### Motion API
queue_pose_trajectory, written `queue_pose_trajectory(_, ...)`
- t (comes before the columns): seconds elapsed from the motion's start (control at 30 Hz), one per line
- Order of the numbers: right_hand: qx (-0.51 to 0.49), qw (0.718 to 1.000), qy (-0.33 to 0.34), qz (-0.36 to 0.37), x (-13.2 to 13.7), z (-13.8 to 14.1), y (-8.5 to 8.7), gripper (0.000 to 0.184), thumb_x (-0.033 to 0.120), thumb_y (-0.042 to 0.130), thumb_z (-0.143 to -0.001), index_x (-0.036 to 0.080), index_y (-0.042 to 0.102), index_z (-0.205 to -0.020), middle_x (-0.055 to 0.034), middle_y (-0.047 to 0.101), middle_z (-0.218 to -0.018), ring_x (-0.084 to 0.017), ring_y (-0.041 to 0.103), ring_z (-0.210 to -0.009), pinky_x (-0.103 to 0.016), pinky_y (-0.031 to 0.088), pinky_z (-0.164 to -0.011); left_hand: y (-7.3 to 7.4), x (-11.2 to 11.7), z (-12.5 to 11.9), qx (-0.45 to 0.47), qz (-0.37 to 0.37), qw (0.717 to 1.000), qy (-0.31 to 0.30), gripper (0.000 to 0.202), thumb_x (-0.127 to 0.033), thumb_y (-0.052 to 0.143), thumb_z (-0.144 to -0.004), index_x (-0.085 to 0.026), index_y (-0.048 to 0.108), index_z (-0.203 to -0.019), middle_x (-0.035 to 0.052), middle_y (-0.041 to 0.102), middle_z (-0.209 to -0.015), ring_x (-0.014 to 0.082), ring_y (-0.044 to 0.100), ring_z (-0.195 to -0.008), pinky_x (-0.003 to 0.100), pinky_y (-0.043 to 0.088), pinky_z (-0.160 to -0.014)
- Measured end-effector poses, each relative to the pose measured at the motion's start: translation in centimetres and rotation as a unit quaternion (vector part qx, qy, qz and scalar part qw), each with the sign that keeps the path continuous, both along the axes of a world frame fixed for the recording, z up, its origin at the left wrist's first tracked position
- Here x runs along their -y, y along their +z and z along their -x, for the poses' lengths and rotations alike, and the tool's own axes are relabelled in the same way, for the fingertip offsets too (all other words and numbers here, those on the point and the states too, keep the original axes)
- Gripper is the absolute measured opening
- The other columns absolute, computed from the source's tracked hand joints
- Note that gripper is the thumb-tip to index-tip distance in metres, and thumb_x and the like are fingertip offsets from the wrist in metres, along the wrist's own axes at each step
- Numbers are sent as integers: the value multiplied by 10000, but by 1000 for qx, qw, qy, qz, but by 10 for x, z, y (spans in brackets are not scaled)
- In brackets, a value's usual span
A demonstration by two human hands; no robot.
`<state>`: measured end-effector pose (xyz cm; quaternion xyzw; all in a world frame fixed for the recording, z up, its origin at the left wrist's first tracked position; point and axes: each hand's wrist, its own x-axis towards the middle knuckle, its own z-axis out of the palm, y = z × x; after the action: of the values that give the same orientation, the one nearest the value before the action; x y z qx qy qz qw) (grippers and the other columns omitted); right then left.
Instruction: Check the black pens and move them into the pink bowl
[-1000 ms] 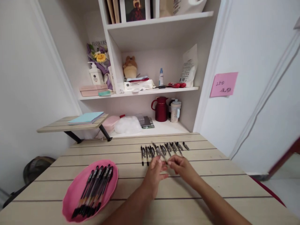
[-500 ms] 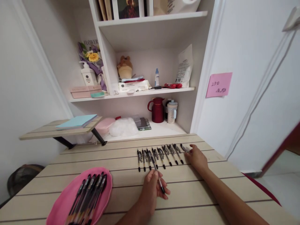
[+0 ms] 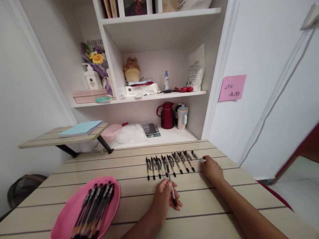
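My left hand (image 3: 165, 196) is closed, pinching an uncapped pen (image 3: 171, 188) between thumb and fingers. The pen's tip points up toward a row of pens (image 3: 180, 162) lying on the desk, with black caps beside them. At the row's right end lies a lone pen cap (image 3: 194, 154). My right hand (image 3: 213, 169) rests on the desk just right of that cap, apart from it, with fingers slightly parted and nothing visible in them. To the left, a pink tray (image 3: 62, 217) holds several capped pens (image 3: 93, 209).
Behind the desk (image 3: 134, 196) stands a white shelf unit with a red jug (image 3: 167, 115), a light cup (image 3: 182, 117) and a white bag-like bundle (image 3: 131, 133). A small raised stand (image 3: 37, 141) carrying blue paper (image 3: 81, 128) sits at the back left.
My right hand has drawn back to the right, leaving the cap on the desk. My left hand has shifted slightly right with the pen. The camera view has moved a little.
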<state>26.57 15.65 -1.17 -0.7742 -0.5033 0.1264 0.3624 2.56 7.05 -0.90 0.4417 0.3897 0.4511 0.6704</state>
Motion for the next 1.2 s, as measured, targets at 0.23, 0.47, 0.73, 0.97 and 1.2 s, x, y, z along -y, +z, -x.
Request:
queue_pose_trajectory(0.23,-209,969,118,-50,28,46,25,301,382,510,-726,156,634,-880,-32,602,-639,-151,554,-569,-253,392,-489,2,3,-2,-76,-71,994,-45,347,-481,466,-765,-140,508,-812,-65,453,-486,14,273,-279,173,139,-318)
queue_pose_trajectory(0.47,-512,823,219,-114,53,81,45,282,364,702,-605,169,620,-793,28,509,-566,-68,379,-467,-204,245,-423,5,7,-2,-87,-59,993,-50,256,-399,452,-791,-149,509,-797,-78,419,-445,23,227,-309,190,131,-364)
queue_pose_trajectory(0.73,-500,827,238,-92,56,77,42,284,349,704,-612,168,618,-814,36,492,-561,-66,381,-466,-206,244,-423,4,5,-1,-102,-69,991,-58,257,-396,433,-802,-150,509,-810,-69,426,-467,32,243,-335,194,147,-386)
queue_pose_trajectory(0.97,-512,821,235,-96,61,82,42,383,348,707,-614,191,597,-946,46,503,-613,-57,391,-464,-201,250,-423,-4,3,-2,-99,-69,992,-47,245,-392,447,-793,-155,507,-812,-70,415,-452,46,248,-367,196,170,-418)
queue_pose_trajectory(1.2,-512,826,186,-145,61,91,38,433,357,732,-571,183,570,-933,42,510,-587,-68,378,-442,-212,263,-416,-4,4,-2,-133,-79,987,-38,205,-353,441,-808,-164,520,-818,-64,426,-460,64,276,-391,205,203,-446)
